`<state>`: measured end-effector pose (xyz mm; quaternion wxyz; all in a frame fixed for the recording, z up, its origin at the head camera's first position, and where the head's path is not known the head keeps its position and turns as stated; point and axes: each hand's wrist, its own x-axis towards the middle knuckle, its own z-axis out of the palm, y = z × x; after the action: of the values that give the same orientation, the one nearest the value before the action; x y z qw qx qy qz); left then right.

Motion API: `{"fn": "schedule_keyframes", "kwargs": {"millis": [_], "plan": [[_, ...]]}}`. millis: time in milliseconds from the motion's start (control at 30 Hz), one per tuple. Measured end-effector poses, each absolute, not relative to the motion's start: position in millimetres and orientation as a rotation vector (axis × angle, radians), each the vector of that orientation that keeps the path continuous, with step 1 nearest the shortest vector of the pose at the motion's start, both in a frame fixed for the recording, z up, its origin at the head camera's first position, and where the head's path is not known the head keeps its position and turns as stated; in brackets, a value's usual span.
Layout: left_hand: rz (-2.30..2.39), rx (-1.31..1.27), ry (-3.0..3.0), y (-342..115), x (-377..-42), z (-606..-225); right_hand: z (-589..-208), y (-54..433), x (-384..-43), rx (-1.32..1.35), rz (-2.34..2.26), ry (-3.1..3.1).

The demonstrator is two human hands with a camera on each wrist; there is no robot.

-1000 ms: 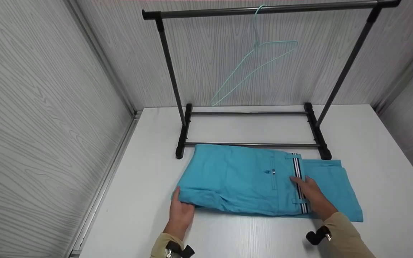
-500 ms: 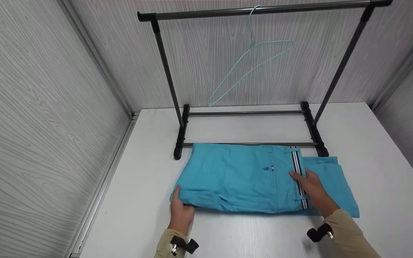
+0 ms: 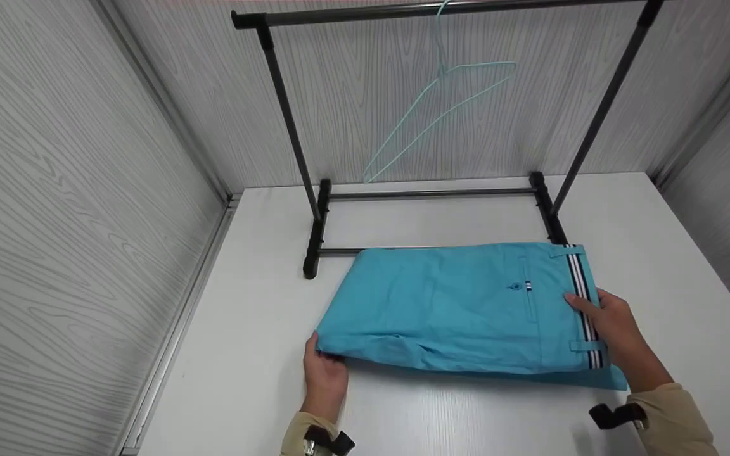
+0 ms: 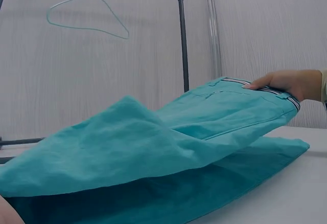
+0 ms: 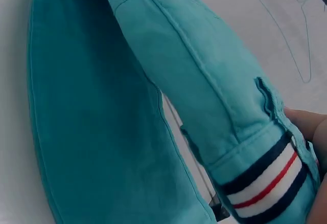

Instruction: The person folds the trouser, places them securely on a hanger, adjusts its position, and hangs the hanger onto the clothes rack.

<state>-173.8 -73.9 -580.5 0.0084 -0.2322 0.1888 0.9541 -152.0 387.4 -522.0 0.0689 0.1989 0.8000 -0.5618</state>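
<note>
Folded turquoise trousers [image 3: 460, 304] lie on the white table [image 3: 257, 354] in front of the rack. My left hand [image 3: 325, 370] grips their near left corner, thumb on top. My right hand [image 3: 612, 326] holds the striped waistband [image 3: 583, 304] at the right end, thumb over it and fingers underneath. In the left wrist view the upper layer of the trousers [image 4: 168, 147] is raised off the lower layer, with the right hand [image 4: 286, 82] at its far end. The right wrist view shows the waistband [image 5: 265, 183] lifted above the lower fabric [image 5: 92, 121].
A black garment rack [image 3: 289, 126] stands at the back of the table, its base bars just behind the trousers. A pale green wire hanger [image 3: 435, 107] hangs on its top rail. Grey panelled walls [image 3: 73, 190] close in the left, back and right sides.
The waistband end has moved to the right, over the lower part that stuck out before. My right hand went with it and now lifts it. My left hand has stayed at the left corner.
</note>
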Motion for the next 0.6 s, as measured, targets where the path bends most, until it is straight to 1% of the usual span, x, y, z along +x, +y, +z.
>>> {"fn": "schedule_keyframes", "kwargs": {"millis": [100,200,367,600], "plan": [[2.975,-0.686,0.629,-73.3,-171.7,-582.8,-529.6,400.7,-144.5,0.630,-1.701,2.376],[2.933,-0.704,0.697,-72.7,-170.3,-582.6,-541.2,409.3,-136.4,0.669,-1.676,2.337],[2.825,-0.722,0.672,-73.3,-174.3,-582.7,-557.7,409.8,-123.2,0.698,-1.632,2.301],[2.709,-0.682,0.727,-71.7,-183.0,-586.5,-554.7,413.8,-112.1,0.755,-1.645,2.224]]}}
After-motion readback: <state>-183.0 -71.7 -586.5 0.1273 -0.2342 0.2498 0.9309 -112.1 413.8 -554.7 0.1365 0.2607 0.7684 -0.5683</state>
